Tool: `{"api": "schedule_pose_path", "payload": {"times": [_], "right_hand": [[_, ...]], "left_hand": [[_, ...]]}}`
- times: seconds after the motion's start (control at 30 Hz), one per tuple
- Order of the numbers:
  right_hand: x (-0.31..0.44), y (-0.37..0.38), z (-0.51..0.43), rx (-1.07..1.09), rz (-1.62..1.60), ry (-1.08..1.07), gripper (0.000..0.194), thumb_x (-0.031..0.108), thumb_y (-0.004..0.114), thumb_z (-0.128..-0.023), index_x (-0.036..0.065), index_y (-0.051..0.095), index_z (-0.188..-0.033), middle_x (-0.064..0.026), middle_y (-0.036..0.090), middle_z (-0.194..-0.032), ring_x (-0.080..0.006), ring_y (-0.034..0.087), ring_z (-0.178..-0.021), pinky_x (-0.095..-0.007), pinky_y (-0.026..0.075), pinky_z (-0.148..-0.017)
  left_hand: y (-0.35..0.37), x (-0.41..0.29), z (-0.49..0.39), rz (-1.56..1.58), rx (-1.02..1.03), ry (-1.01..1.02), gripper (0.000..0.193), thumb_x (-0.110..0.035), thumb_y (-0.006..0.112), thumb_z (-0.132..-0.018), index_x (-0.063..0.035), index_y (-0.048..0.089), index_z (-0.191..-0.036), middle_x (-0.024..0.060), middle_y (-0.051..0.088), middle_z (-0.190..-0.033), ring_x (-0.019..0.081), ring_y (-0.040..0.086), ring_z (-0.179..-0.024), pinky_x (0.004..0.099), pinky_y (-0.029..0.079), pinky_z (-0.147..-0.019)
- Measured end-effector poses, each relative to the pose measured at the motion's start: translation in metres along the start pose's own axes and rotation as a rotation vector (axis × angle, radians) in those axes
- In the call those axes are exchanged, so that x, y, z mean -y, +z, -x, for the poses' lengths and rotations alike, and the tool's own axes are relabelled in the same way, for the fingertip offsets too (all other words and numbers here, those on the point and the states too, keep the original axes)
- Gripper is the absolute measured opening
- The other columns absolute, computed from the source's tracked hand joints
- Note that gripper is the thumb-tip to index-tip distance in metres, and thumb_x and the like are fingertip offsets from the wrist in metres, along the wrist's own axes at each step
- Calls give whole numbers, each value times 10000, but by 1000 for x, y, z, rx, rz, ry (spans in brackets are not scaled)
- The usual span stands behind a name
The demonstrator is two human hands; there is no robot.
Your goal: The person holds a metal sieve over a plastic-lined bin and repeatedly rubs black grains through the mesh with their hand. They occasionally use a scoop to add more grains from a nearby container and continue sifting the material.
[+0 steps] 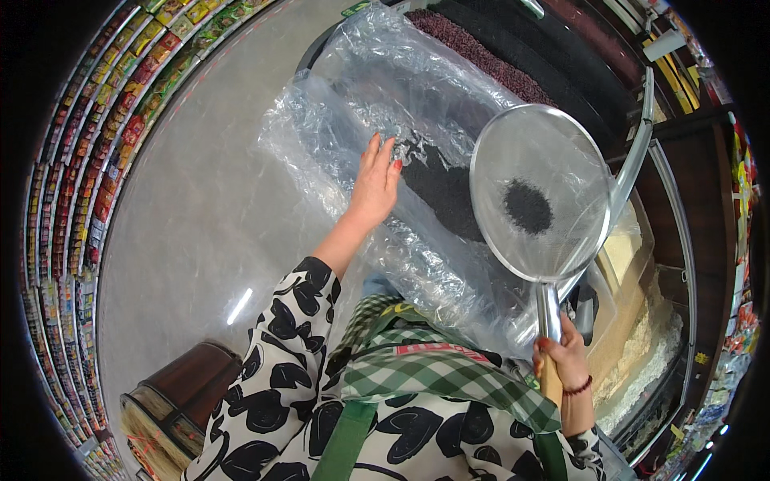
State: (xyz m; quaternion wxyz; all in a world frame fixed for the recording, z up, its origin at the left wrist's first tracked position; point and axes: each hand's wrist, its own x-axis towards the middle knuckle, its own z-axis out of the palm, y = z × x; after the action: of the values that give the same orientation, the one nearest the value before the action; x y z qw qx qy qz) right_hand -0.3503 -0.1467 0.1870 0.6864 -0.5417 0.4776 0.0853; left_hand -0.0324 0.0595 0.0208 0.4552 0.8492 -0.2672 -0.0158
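Note:
My right hand [562, 355] grips the wooden handle of a large round metal mesh strainer [541, 192], raised over the right side of a clear plastic sheet or bag [421, 258]. A small heap of dark grains [528, 206] lies in its mesh. Beneath the plastic's folds, and partly hidden by the strainer, is a bed of black grains [442, 192]. My left hand [379, 180] is held over the near left part of the plastic with fingers extended and nothing in it; whether it touches the plastic is unclear.
Bins of dark red grains [481, 54] and black grains lie beyond the plastic. At the right are bins of pale food [637, 361] and a curved metal rail [637, 144]. Shelves of packets [120, 120] curve along the left. A dark wooden container [192, 373] stands on the floor.

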Motion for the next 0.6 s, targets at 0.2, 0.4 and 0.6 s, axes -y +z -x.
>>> {"api": "schedule_pose_path", "payload": {"times": [0.2,0.4,0.6], "right_hand": [[3,15,0,19,-52,-23,508,-51,550,-790,7,412,-1276,-80,552,-685,-164,545,-467,-298,483,-398],[-8,51,-8,83,-70,102,591,-57,569,-799,23,370,-1350,-91,583,-723,-174,585,-511,-293,489,-423],[-11,74,-14,97,-167,45,567,-64,570,-809,51,392,-1334,-89,584,-728,-164,582,-513,-289,487,-422]], "left_hand": [[-4,12,-1,51,1,-38,431,-218,397,-987,-47,374,-1381,229,274,-1471,381,333,-1329,396,320,-1061],[-8,8,-1,201,54,-69,434,-206,378,-982,1,369,-1363,268,300,-1439,409,301,-1335,420,249,-1100],[-10,15,-10,280,83,-114,432,-215,374,-990,-12,373,-1371,228,335,-1440,356,309,-1352,381,267,-1094]]}}
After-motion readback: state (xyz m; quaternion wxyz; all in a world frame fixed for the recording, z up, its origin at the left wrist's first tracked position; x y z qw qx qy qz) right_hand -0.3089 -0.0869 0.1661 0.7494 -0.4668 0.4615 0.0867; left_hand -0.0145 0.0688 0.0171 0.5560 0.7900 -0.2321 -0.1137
